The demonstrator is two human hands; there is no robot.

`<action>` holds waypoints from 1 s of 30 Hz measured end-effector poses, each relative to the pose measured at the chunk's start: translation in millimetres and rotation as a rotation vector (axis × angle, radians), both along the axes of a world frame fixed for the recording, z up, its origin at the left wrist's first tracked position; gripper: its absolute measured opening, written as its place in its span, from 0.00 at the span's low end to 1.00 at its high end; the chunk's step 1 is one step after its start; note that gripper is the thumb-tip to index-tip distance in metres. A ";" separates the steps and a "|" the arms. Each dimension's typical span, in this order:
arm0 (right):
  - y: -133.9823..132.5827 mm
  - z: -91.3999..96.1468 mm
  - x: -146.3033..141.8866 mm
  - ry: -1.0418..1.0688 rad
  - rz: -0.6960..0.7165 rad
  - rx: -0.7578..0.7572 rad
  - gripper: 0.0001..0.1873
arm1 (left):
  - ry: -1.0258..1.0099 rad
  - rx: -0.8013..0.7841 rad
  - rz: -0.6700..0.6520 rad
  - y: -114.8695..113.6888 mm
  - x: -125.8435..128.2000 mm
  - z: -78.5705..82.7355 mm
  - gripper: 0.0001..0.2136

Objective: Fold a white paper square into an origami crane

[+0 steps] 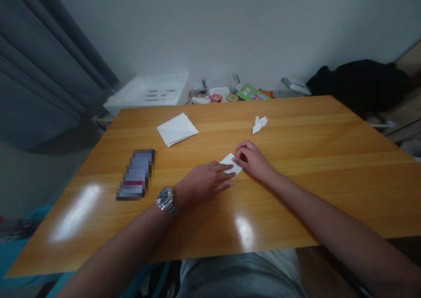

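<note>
A small piece of folded white paper (pixel 228 159) lies on the wooden table in front of me. My left hand (pixel 203 180), with a metal watch (pixel 165 198) at its wrist, rests flat with fingers spread over the paper's left and lower part. At the paper's right corner, my right hand (pixel 255 160) has its thumb and index finger curled together in a pinch. Parts of the paper are hidden under the fingers. Beyond my right hand stands a white origami bird (pixel 259 124).
White paper sheets (pixel 177 129) lie stacked at the back left. A phone (pixel 138 173) with a blurred-out screen is on the left of the table (pixel 312 157). Behind the far edge are a white plastic container (pixel 154 90), a green packet (pixel 252 92) and dark cloth (pixel 362 85).
</note>
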State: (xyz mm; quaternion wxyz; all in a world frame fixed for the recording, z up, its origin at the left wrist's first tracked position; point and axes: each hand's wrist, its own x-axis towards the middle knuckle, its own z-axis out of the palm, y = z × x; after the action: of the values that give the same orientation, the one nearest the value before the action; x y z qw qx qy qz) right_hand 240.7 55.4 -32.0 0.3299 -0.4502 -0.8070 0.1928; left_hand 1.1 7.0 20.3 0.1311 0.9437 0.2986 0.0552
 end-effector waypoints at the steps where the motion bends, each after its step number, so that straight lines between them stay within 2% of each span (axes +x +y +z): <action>1: -0.4 0.3 -0.2 -0.001 0.000 0.002 0.09 | 0.001 -0.005 0.002 -0.1 0.3 0.3 0.21; 12: 0.4 1.2 -1.1 0.010 -0.011 0.029 0.09 | -0.015 -0.025 0.010 -1.2 1.8 0.7 0.22; 21: -0.7 9.2 6.7 -0.013 0.009 0.019 0.07 | -0.009 0.071 0.020 -3.1 2.4 -6.4 0.22; 25: -3.3 9.5 10.2 -0.087 -0.014 0.074 0.11 | -0.017 0.095 0.012 -3.5 1.7 -9.7 0.22; 30: -4.7 6.6 12.7 -0.214 -0.040 0.048 0.26 | -0.016 0.070 0.008 -5.0 0.8 -10.1 0.22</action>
State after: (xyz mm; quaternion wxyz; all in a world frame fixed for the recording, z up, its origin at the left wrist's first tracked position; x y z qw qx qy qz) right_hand 253.4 50.7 -25.4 0.2565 -0.4761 -0.8329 0.1178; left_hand 1.9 2.0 10.2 0.1003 0.9461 0.2991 0.0735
